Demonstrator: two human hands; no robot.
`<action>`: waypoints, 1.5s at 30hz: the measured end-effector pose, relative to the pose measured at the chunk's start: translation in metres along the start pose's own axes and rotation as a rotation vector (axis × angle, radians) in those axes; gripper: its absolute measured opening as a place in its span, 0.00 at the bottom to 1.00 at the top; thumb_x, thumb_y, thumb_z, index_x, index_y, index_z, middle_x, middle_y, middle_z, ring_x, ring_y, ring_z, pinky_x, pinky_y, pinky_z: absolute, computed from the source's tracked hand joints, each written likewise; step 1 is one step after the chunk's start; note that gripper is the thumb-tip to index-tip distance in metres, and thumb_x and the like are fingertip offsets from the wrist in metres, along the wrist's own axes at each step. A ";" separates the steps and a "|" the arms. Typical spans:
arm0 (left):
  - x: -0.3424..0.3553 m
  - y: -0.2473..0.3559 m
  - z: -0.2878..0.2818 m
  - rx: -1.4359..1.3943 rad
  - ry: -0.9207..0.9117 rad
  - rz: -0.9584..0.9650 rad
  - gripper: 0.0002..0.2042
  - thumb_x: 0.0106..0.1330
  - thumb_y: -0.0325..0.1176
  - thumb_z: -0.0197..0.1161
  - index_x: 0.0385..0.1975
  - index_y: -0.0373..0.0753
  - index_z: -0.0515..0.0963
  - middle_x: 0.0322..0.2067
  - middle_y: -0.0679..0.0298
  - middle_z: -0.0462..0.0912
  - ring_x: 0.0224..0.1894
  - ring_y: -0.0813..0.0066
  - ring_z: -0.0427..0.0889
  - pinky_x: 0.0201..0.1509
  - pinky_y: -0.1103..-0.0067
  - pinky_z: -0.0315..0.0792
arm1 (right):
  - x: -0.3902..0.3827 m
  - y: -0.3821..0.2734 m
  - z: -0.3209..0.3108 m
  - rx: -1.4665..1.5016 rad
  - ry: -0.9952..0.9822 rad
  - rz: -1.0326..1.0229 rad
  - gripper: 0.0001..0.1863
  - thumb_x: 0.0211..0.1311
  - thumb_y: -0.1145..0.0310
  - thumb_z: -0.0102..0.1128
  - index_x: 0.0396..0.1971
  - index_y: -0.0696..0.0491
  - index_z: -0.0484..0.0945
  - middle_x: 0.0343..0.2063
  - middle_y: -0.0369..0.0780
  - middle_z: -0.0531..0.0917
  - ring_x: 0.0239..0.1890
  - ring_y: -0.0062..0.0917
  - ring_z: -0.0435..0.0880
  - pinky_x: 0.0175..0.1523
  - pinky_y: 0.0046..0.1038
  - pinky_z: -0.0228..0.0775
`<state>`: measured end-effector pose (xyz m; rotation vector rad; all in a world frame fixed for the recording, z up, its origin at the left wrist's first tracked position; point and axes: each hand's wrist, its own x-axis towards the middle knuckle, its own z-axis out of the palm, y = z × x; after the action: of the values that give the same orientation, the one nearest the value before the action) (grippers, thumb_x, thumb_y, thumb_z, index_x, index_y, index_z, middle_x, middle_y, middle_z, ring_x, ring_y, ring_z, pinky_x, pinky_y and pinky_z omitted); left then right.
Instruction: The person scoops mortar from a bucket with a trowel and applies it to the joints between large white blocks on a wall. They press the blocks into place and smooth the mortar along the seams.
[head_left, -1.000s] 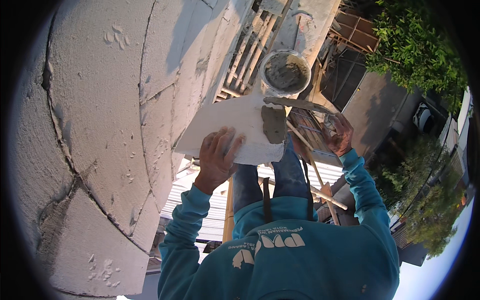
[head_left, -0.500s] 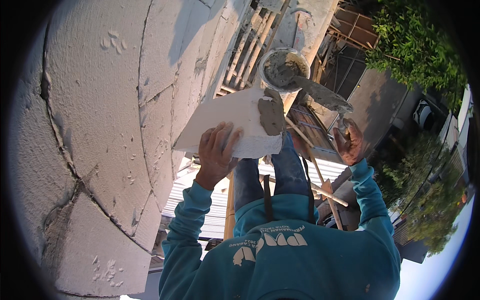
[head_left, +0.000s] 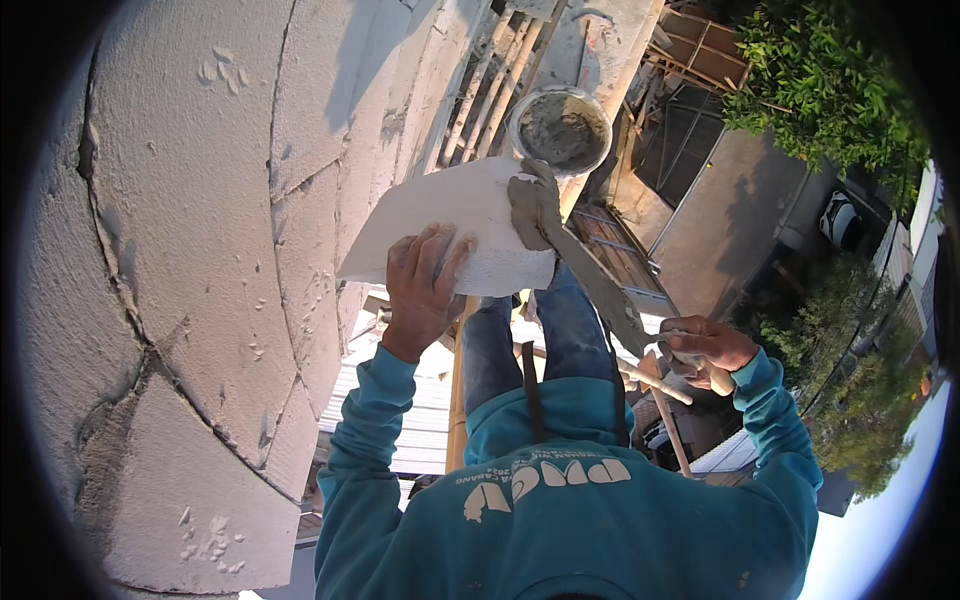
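Observation:
My left hand point(head_left: 425, 285) grips a white lightweight block point(head_left: 430, 205), cut at a slant, its fingers spread over the top face. My right hand point(head_left: 700, 355) is closed on the handle of a long, mortar-coated trowel point(head_left: 605, 295). The trowel's far end lies against a lump of grey mortar point(head_left: 530, 205) on the block's right edge. Just beyond the block stands a round bucket point(head_left: 558, 130) with wet grey mortar in it.
A wall of white blocks point(head_left: 200, 250) with cracked joints fills the left side. Bamboo poles point(head_left: 490, 90) and a plank ledge point(head_left: 580, 60) lie ahead. Below are a corrugated roof point(head_left: 400, 430), paved ground point(head_left: 730, 230) and leafy trees point(head_left: 820, 90) to the right.
The trowel has swung from the bucket down onto the block's edge, and mortar is piled there. My right hand has moved down and outward; the block sits slightly higher in the picture.

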<state>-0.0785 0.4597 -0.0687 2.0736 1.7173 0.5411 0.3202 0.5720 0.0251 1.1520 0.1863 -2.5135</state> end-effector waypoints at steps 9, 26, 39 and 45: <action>-0.016 0.001 0.001 0.009 0.159 -0.077 0.31 0.49 0.36 0.70 0.57 0.40 0.70 0.51 0.53 0.77 0.52 0.52 0.78 0.53 0.59 0.68 | 0.056 0.008 -0.068 -0.317 0.589 -0.085 0.20 0.67 0.52 0.58 0.42 0.56 0.74 0.16 0.33 0.70 0.14 0.16 0.71 0.19 0.25 0.65; -0.102 0.069 -0.088 0.088 0.185 -0.416 0.35 0.37 0.32 0.77 0.53 0.42 0.74 0.47 0.58 0.80 0.45 0.56 0.81 0.48 0.65 0.72 | 0.250 -0.030 -0.150 -0.968 0.953 -0.289 0.23 0.62 0.60 0.56 0.57 0.50 0.75 0.46 0.53 0.83 0.51 0.45 0.82 0.55 0.40 0.73; -0.232 0.240 -0.298 0.218 0.369 -0.699 0.48 0.30 0.40 0.79 0.60 0.40 0.69 0.47 0.56 0.78 0.47 0.57 0.80 0.51 0.65 0.72 | 0.272 -0.051 -0.010 -0.974 0.598 -0.405 0.19 0.61 0.69 0.57 0.54 0.54 0.76 0.35 0.47 0.84 0.27 0.31 0.86 0.25 0.35 0.79; -0.299 0.324 -0.373 0.383 0.564 -0.841 0.51 0.25 0.41 0.81 0.61 0.41 0.69 0.41 0.55 0.80 0.43 0.57 0.83 0.49 0.62 0.77 | 0.307 -0.096 0.058 -1.205 0.539 -0.504 0.18 0.62 0.69 0.56 0.52 0.56 0.77 0.32 0.47 0.85 0.25 0.32 0.86 0.23 0.32 0.80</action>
<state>-0.0576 0.1302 0.4055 1.2143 2.9604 0.5658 0.0594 0.5607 -0.1707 1.1951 1.9719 -1.6809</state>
